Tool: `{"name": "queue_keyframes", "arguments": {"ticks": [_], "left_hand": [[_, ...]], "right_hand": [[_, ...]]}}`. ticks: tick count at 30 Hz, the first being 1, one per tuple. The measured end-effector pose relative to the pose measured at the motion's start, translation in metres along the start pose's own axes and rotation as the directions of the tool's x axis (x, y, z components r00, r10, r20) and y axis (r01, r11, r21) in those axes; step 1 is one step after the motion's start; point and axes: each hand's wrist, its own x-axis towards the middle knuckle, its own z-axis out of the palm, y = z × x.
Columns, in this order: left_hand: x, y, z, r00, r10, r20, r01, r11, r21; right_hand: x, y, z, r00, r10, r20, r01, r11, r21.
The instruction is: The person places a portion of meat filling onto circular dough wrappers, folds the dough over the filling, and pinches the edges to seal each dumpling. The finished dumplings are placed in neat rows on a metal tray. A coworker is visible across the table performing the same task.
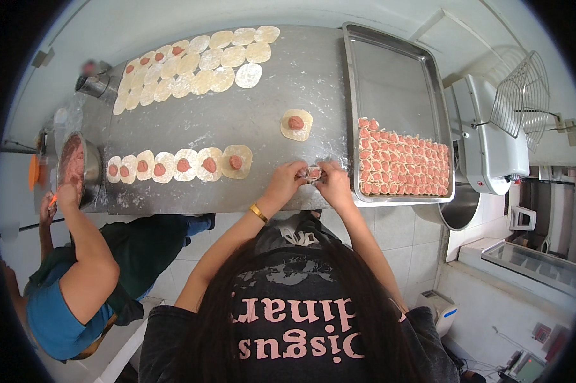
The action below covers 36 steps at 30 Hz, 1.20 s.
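Observation:
Close to the table's near edge, a meat dumpling [313, 173] is pinched between my two hands, its pink filling showing at the top. My left hand [290, 179] closes round one side of the wrapper. My right hand [333, 180] grips the opposite side. Just beyond my hands lies a flat round wrapper [297, 125] with a lump of meat at its middle. To the left runs a row of wrappers [184, 165], each topped with meat. On my right, a metal tray [396, 199] holds packed rows of open-topped dumplings [403, 164] in its near half.
Overlapping round wrappers [189, 64] cover the far left of the floured steel table [301, 70]; a few carry meat. At left, a co-worker's hand [67, 195] is at a bowl [93, 169] of minced meat. A white machine [482, 134] with a wire guard stands beyond the tray.

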Motion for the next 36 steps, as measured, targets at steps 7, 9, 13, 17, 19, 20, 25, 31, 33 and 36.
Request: {"name": "queue_keyframes", "arguments": {"ticks": [7, 9, 13, 17, 19, 20, 25, 31, 33, 36], "left_hand": [[0.001, 0.000, 0.001, 0.995, -0.064, 0.076, 0.067, 0.997, -0.036], [0.001, -0.001, 0.001, 0.999, -0.036, 0.000, 0.036, 0.999, -0.028], [0.005, -0.002, 0.001, 0.999, 0.050, 0.003, -0.050, 0.999, 0.019], [0.005, 0.000, 0.000, 0.998, -0.024, 0.062, 0.021, 0.998, 0.058], [0.003, 0.003, 0.000, 0.999, -0.031, 0.045, 0.030, 0.999, 0.028], [0.003, 0.004, -0.001, 1.000, -0.012, 0.027, 0.012, 1.000, 0.007], [0.002, 0.009, 0.001, 1.000, -0.010, 0.010, 0.010, 1.000, -0.027], [-0.001, 0.002, 0.006, 1.000, -0.005, 0.004, 0.005, 1.000, 0.001], [-0.001, 0.000, 0.008, 1.000, -0.008, -0.025, 0.007, 1.000, -0.023], [-0.001, -0.001, 0.009, 0.999, -0.015, -0.028, 0.014, 0.999, -0.036]], "right_hand": [[0.009, 0.000, 0.006, 0.967, -0.238, -0.096, 0.241, 0.970, 0.018], [0.008, 0.001, 0.005, 0.972, -0.220, -0.085, 0.223, 0.975, 0.020], [0.006, 0.000, 0.005, 0.992, -0.124, -0.034, 0.126, 0.991, 0.053], [0.008, -0.001, 0.003, 0.981, -0.184, -0.067, 0.190, 0.977, 0.097], [0.005, 0.000, 0.001, 0.984, -0.160, -0.083, 0.164, 0.985, 0.049], [0.003, 0.000, 0.000, 0.982, -0.158, -0.103, 0.162, 0.986, 0.037], [0.003, 0.000, 0.007, 0.999, -0.037, -0.018, 0.038, 0.996, 0.084], [0.003, 0.001, 0.002, 0.992, -0.117, -0.050, 0.119, 0.992, 0.038], [0.002, 0.001, 0.002, 0.996, -0.081, -0.024, 0.081, 0.996, 0.022], [0.002, 0.003, 0.008, 0.996, -0.090, -0.028, 0.091, 0.995, 0.037]]}}
